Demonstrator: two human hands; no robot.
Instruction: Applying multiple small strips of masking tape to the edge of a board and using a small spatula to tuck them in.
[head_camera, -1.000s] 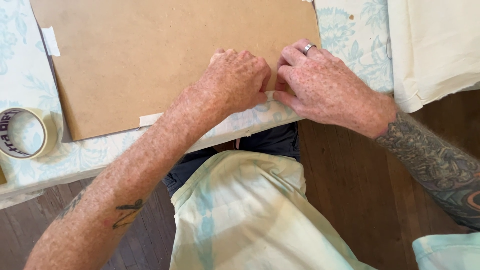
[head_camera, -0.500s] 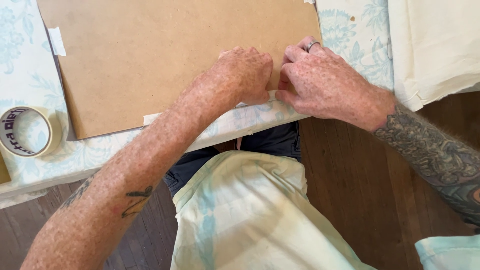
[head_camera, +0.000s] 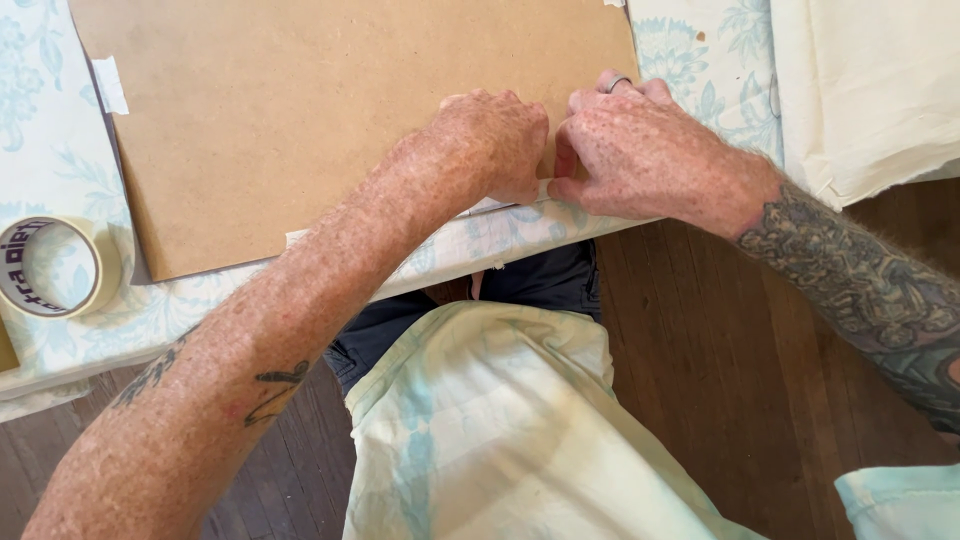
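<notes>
Both hands are pressing down side by side on the near edge of the brown board (head_camera: 330, 110) lying on the floral-clothed surface (head_camera: 50, 150), the left hand (head_camera: 495, 140) curled narrow, the right hand (head_camera: 650, 150) pinching a strip of tape (head_camera: 500, 205) there, with a tape roll (head_camera: 55, 268) resting well to the left.

Both hands (head_camera: 560, 150) side by side, palms down
</notes>
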